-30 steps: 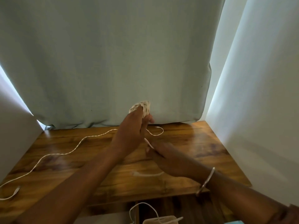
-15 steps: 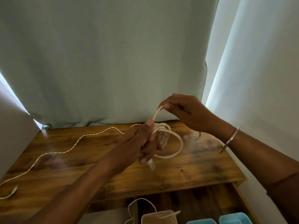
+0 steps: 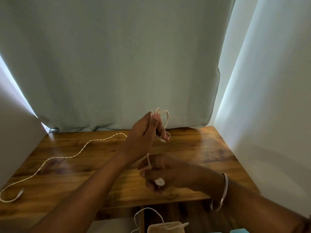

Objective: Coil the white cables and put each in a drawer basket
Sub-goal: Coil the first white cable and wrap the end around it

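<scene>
My left hand [image 3: 145, 132] is raised over the wooden desk [image 3: 193, 152], shut on a small bundle of white cable loops [image 3: 165, 117] that stick out above the fingers. A strand [image 3: 148, 159] runs down from that hand to my right hand [image 3: 161, 174], which is blurred, lower and nearer, closed on the same cable with a white plug end [image 3: 159, 181] showing. The rest of the white cable [image 3: 70, 156] trails left across the desk to a loose end [image 3: 20, 194]. A beige basket [image 3: 165, 228] in the open drawer below holds another white cable [image 3: 151, 211].
A grey-green curtain [image 3: 109, 64] hangs behind the desk. White walls [image 3: 269, 115] close it in on both sides. A blue basket corner [image 3: 237, 231] shows at the bottom right. My right wrist wears a silver bangle [image 3: 222, 194].
My right hand has dropped from above the coil to below my left hand, pulling the strand down. My left hand has risen and turned the loops upward.
</scene>
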Available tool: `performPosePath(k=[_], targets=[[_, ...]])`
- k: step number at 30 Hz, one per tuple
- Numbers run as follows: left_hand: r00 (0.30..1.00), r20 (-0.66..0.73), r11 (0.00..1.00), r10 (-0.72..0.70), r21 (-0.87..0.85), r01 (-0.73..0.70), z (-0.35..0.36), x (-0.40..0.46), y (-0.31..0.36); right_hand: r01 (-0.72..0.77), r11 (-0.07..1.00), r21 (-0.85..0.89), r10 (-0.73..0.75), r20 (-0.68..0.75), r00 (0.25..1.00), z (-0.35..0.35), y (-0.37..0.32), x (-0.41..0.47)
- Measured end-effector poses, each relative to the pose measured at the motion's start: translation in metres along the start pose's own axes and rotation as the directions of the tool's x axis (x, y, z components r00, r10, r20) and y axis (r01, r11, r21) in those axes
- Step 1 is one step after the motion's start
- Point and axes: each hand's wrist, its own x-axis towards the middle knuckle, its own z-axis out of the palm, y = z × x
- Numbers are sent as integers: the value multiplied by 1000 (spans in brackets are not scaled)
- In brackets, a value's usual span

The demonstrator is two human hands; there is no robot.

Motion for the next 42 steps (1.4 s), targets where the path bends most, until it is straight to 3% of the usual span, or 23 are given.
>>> performPosePath(k=[3,6,8,10,12,13,14,15,16,17,19,20,22,24,27,30,32,35,37,40,42], targets=[[997,70,967,40,247,-57,-9,-1,-12,-121,992,-35,122,22,992,-12,-23,-17],[997,81,965,10,260,-30,-21,-5,-14,-54,913,-405,14,-99,995,-35,-37,-35],[993,121,967,-10,255,-22,-24,-10,-11,-35,686,-726,-158,-196,968,-46,-45,-45],[978,202,957,-45,290,-16,-20,-14,-5,-72,393,-917,-370,-229,900,-50,-54,-52],[960,257,969,-115,242,51,-17,-15,-2,-169,60,-984,-583,-172,794,-54,-57,-52],[949,273,979,-158,171,114,-17,-16,1,-208,-33,-978,-658,-135,741,-57,-55,-48],[940,294,985,-172,75,157,-18,-17,2,-223,-50,-973,-720,-120,683,-59,-51,-45],[932,324,982,-162,-39,184,-19,-19,4,-208,-6,-978,-768,-129,627,-61,-45,-41],[922,363,966,-136,-157,204,-19,-21,5,-128,108,-986,-789,-163,592,-61,-39,-38],[907,408,936,-102,-270,227,-19,-23,7,12,291,-957,-776,-228,589,-60,-32,-34],[883,469,859,-34,-438,266,-19,-27,3,283,656,-700,-666,-360,654,-51,-22,-26],[876,482,818,-27,-494,297,-20,-26,-1,338,763,-550,-599,-408,689,-46,-19,-22],[872,486,746,-52,-561,358,-21,-25,-9,358,874,-329,-482,-497,721,-38,-13,-14],[891,433,739,-135,-555,382,-19,-24,-11,352,920,-174,-385,-572,724,-35,-13,-8],[934,249,825,-255,-447,344,-12,-22,-1,331,923,-196,-375,-654,657,-40,-16,-3],[979,-28,972,-200,-133,195,-6,-18,-5,314,913,-259,-401,-704,586,-44,-19,-2],[982,-168,992,-85,83,100,-3,-17,-17,295,924,-242,-377,-697,610,-47,-20,-3],[989,-82,959,126,264,-100,-6,-22,-33,260,881,-395,-458,-575,678,-59,-20,-15],[986,-35,944,165,295,-148,-17,-27,-33,207,789,-578,-548,-512,661,-71,-19,-27],[986,36,967,165,193,-169,-30,-37,-28,85,562,-823,-707,-424,566,-90,-17,-45],[983,93,977,156,132,-168,-32,-40,-22,-28,386,-922,-764,-337,550,-97,-18,-53]])
